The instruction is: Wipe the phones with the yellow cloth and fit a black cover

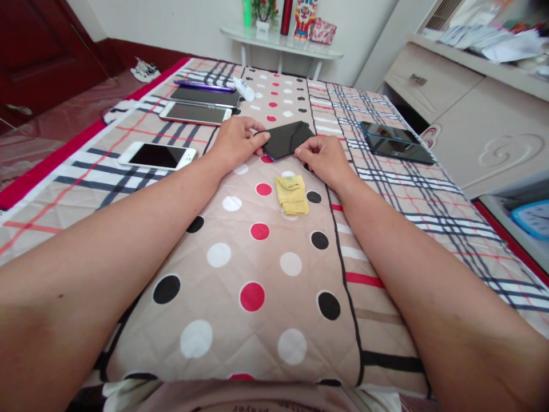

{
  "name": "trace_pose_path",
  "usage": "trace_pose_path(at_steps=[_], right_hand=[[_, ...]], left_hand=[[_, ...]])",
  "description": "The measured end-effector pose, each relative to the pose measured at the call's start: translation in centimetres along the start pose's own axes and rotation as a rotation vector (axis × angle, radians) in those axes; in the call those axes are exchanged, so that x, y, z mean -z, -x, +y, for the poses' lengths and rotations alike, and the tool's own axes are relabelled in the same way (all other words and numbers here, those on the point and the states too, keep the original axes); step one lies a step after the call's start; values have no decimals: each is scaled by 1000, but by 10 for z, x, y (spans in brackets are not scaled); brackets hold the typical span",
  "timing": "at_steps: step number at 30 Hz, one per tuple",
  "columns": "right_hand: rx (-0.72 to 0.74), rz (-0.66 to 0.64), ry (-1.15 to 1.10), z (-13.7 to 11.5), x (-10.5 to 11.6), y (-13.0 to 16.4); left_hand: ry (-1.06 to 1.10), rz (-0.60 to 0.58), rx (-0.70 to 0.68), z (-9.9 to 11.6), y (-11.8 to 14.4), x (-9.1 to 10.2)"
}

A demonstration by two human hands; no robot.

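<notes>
A dark smartphone [286, 141] with a black screen is tilted between my two hands over the dotted middle of the bedspread. My left hand [241, 139] pinches its left end, thumb on top. At its near right edge, my right hand [325, 158] grips with thumb and fingertips. Just this side of the phone lies a folded yellow cloth [292, 195], touched by neither hand. Left of my left hand is a white smartphone [158, 156], lying face up.
Farther left lie a red-edged white phone [196, 113], a dark phone [206, 96], a purple-edged phone [204, 86] and a small white bottle [244, 89]. Two dark phones [397, 142] rest at the right. Beyond the bed stands a glass shelf [281, 43]; a cabinet [480, 126] borders the right.
</notes>
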State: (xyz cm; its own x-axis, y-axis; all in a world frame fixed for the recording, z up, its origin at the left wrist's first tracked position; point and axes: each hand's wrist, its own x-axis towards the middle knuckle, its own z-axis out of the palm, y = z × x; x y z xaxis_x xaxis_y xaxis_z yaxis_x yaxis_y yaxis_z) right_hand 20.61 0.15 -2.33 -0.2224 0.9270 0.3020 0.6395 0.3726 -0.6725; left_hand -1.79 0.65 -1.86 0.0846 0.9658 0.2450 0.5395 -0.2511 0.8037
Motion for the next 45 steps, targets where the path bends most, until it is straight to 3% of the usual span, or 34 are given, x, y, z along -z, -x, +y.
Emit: trace_pose_path(at_steps=[45], right_hand=[[1, -2, -4, -2, 1, 2]], left_hand=[[-3, 3, 4, -3, -1, 0]])
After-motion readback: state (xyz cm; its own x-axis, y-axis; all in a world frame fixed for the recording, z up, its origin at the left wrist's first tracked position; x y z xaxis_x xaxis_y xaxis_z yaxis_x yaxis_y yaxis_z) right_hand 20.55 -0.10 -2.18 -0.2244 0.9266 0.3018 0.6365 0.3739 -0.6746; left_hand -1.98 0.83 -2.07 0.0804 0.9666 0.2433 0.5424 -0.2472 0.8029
